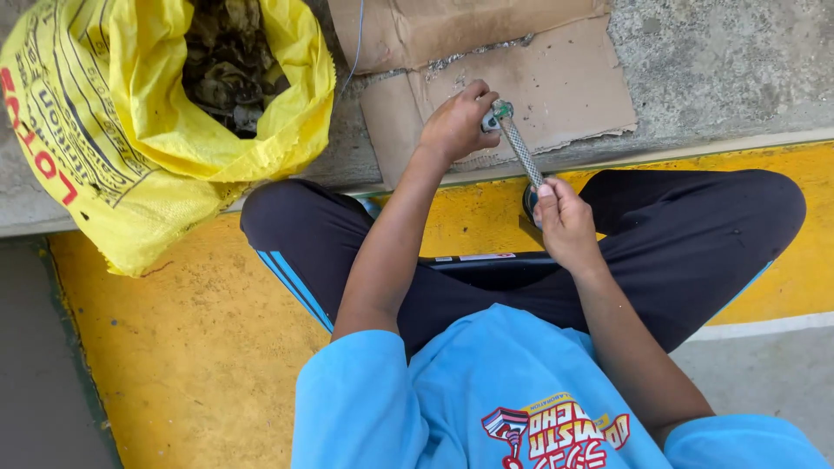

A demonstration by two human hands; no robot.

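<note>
Braided metal hose (522, 148): left hand (455, 127) pinches its end fitting, right hand (565, 224) grips the other end; keeping it taut should help.

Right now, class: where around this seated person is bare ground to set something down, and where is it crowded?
Bare: yellow floor between yellow sack and knee; grey concrete right of cardboard. Crowded: where left hand and right hand hold the braided hose.

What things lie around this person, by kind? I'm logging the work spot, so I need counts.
Yellow sack: 1
Cardboard sheets: 2
Braided hose: 1, held by left hand and right hand
Total: 4
</note>
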